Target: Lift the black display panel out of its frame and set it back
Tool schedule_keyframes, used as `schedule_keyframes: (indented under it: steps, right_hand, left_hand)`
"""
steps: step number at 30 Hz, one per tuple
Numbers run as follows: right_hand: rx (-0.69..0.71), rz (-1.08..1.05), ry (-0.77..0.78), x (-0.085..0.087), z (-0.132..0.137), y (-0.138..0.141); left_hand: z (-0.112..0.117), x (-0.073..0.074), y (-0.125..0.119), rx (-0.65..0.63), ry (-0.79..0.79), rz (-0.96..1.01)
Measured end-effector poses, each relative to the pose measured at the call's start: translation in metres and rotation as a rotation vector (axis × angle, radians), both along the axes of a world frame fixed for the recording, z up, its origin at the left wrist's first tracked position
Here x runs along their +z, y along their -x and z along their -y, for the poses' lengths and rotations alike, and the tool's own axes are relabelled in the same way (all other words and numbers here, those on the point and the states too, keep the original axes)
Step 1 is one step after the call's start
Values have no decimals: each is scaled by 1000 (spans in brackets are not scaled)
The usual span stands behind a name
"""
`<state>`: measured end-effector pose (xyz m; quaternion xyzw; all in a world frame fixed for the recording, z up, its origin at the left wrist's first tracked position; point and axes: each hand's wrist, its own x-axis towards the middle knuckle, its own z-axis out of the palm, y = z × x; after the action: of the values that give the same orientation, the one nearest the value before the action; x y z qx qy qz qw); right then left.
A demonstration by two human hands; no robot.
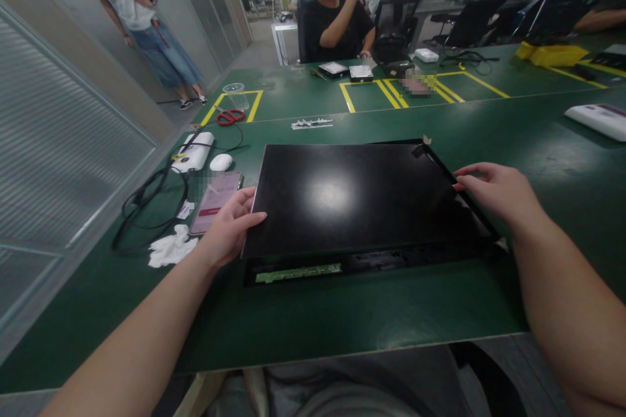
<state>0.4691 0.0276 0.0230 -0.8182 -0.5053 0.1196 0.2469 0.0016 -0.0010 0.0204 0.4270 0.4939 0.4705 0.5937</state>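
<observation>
A glossy black display panel [352, 202] lies tilted over a black frame [381, 262], its left side raised. My left hand [232, 225] grips the panel's left edge, thumb on top and fingers underneath. At the right edge, my right hand [499, 192] has thumb and fingers closed on the rim; whether the frame is pinched as well I cannot tell. A narrow green circuit board [298, 273] shows along the front of the frame, below the panel's near edge. Most of the frame's inside is hidden by the panel.
Left of the panel are a phone [218, 199], a crumpled tissue [173, 246], black cables [147, 199], a white mouse-shaped item [221, 162] and red-handled scissors [231, 117]. Small white pieces [312, 124] lie beyond. A person [342, 19] sits across the green table [342, 326].
</observation>
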Motion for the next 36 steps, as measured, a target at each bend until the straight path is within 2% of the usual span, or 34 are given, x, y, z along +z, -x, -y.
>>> schedule_keyframes:
  steps: [25, 36]
  right_hand:
    - [-5, 45, 67, 3, -1, 2]
    - [5, 55, 86, 1, -2, -2]
  left_hand:
    - [1, 1, -3, 8, 19, -14]
    - [1, -4, -2, 7, 11, 5]
